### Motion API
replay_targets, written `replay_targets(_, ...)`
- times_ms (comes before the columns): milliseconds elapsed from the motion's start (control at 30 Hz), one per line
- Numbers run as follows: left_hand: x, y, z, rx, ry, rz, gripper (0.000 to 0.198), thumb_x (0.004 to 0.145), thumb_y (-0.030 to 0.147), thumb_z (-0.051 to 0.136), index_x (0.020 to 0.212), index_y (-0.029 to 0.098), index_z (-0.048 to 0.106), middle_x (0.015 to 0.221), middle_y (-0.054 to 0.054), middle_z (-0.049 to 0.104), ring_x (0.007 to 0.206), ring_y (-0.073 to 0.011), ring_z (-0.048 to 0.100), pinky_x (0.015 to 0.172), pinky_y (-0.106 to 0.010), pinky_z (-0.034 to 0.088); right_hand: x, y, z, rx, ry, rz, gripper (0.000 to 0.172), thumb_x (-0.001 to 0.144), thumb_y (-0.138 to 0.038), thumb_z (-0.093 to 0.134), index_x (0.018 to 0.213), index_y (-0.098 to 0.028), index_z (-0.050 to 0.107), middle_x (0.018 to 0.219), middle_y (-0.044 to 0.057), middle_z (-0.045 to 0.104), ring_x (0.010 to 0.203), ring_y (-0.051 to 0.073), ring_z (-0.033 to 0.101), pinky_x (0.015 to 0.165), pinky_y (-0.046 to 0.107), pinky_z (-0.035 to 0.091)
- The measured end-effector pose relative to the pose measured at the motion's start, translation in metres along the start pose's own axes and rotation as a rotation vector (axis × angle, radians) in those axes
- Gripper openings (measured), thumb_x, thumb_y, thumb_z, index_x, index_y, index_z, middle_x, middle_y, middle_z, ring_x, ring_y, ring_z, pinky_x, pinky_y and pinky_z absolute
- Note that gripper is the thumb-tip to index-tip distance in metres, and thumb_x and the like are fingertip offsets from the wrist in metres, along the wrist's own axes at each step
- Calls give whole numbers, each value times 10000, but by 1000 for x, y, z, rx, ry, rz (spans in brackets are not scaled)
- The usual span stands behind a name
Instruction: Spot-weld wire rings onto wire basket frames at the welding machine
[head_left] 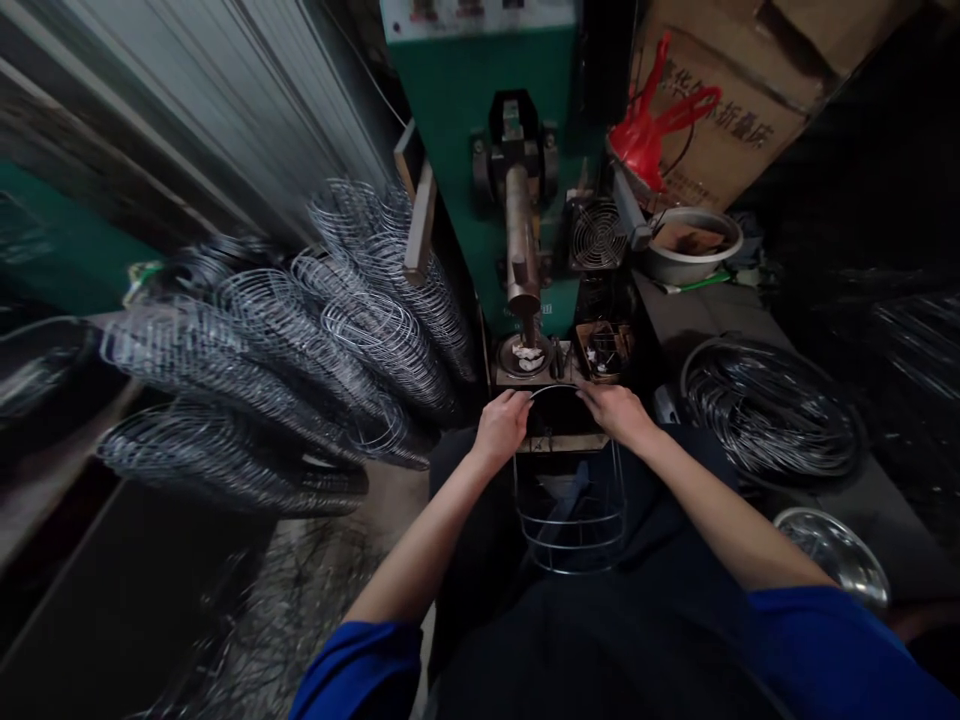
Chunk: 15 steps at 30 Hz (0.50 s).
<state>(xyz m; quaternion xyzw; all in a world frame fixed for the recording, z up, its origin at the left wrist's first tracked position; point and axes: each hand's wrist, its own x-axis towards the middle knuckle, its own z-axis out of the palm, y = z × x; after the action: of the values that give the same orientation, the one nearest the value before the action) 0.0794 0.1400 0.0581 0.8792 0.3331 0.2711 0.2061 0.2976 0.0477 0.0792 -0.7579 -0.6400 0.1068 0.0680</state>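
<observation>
My left hand (501, 428) and my right hand (616, 412) both grip the top ring of a round wire basket frame (571, 520) that rests on my lap, its rim held up against the machine's lower table. Fingers of each hand are curled round the thin wire ring. Just beyond my hands stands a green spot welder (480, 110) with a thick copper electrode arm (520, 240) pointing down at a round lower pad (527, 357).
Rows of stacked wire rings (300, 350) fill the left. A coil of wire hoops (772, 410) lies at the right, with a metal bowl (836, 550) near my elbow. A small fan (598, 236), a basin (694, 245) and a red bag (649, 125) sit behind.
</observation>
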Motion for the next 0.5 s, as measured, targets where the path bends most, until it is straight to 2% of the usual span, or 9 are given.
replay_targets(167, 17, -5, -26, 89, -6, 44, 179, 968, 186, 500, 923, 165, 672, 856, -78, 676, 793, -184, 657, 760, -286, 513, 19, -17, -23, -70, -16, -43, 427, 1048, -394, 337, 1402, -288, 550, 1224, 98, 717, 1046, 233, 705, 826, 305, 529)
replay_targets(500, 36, -11, -54, 91, 61, 77, 158, 941, 147, 514, 893, 162, 663, 850, -73, 695, 780, -186, 659, 745, -285, 491, 43, -41, -60, -118, -76, -59, 390, 1042, -378, 328, 1255, -252, 629, 1066, 109, 746, 982, 239, 705, 755, 283, 489)
